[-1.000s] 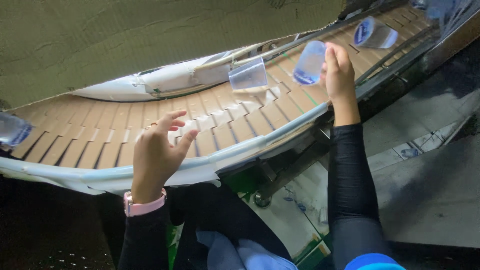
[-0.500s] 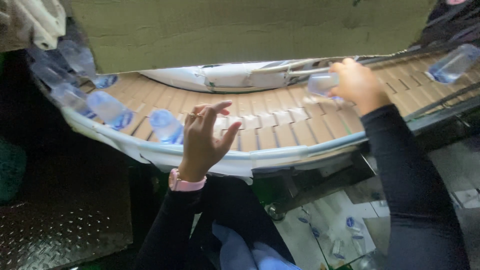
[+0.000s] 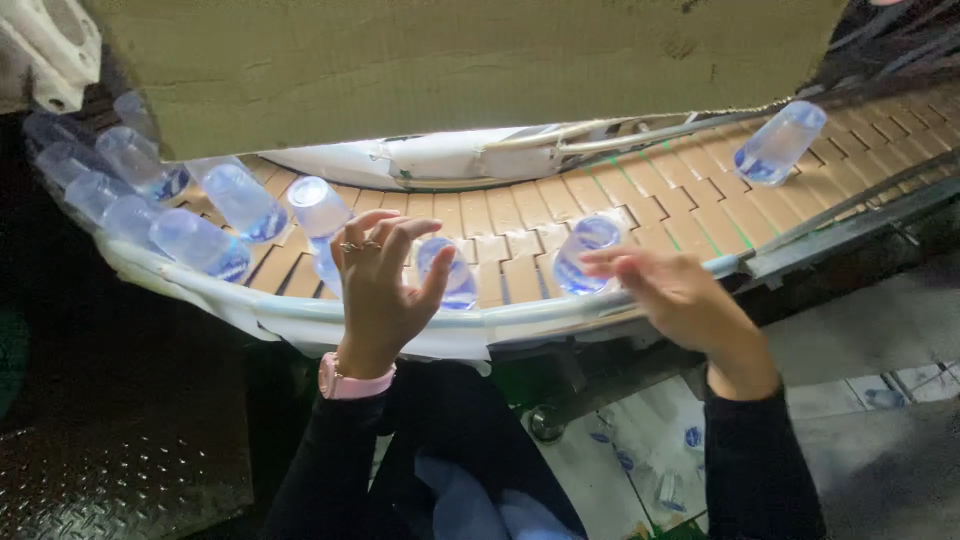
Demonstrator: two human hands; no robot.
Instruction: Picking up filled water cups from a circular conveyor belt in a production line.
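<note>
While clear plastic bottles (image 3: 585,255) ride the curved slatted belt (image 3: 520,225), the right hand (image 3: 680,300) hovers just beside one, fingers (image 3: 610,262) spread and holding nothing. Nearby, the left hand (image 3: 385,285), also open and empty, is raised before two more bottles (image 3: 445,270). Others crowd the left bend (image 3: 200,240).

Long dark sleeves are worn on both arms, reaching the wrists. A pink watch (image 3: 352,382) is strapped at the left hand (image 3: 380,290) (rings (image 3: 358,245) are seen on two fingers). The right hand (image 3: 680,300) is bare.
</note>
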